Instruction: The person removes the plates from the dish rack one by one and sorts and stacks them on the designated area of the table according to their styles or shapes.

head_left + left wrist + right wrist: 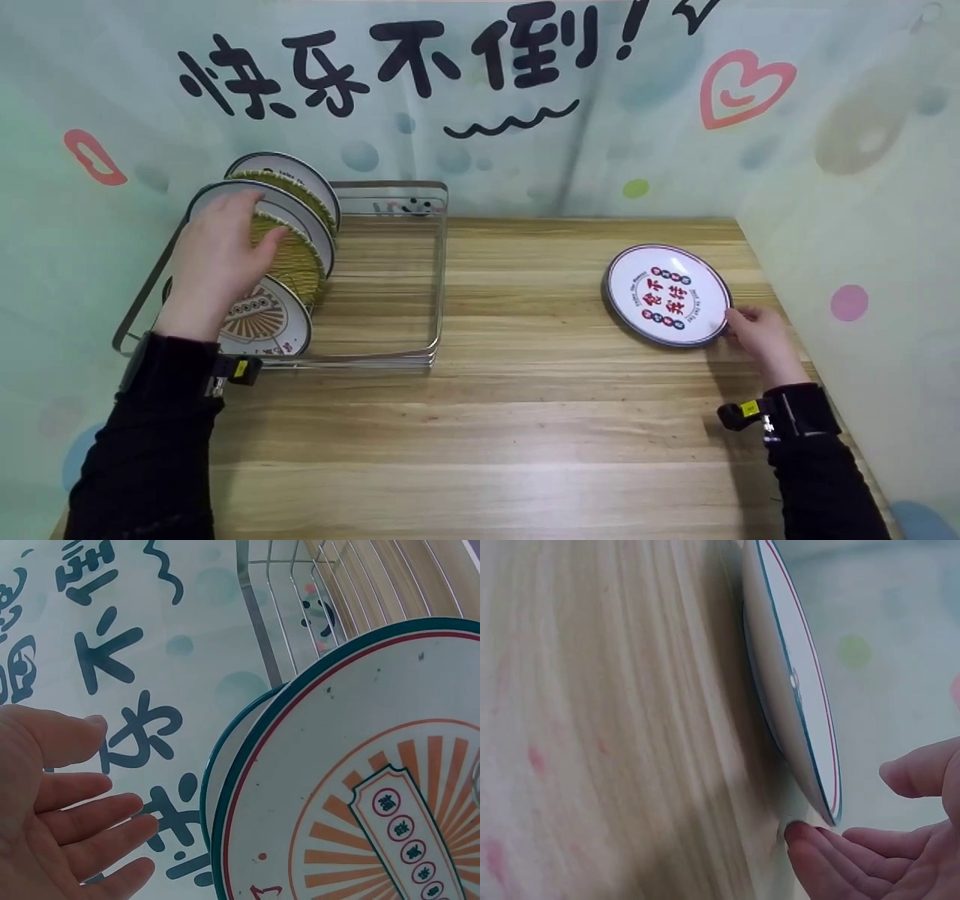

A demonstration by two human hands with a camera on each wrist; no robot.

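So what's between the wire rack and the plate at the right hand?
Only bare wooden tabletop shows in the head view between the wire rack and the red-lettered plate.

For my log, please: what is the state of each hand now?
Left hand: open, holding nothing.
Right hand: open, fingers at the edge of the round, glossy white, blue-rimmed plate.

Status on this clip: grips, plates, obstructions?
Left grip empty, by racked plates. Right grip at rim of rightmost plate. Plate face up. No obstruction seen there.
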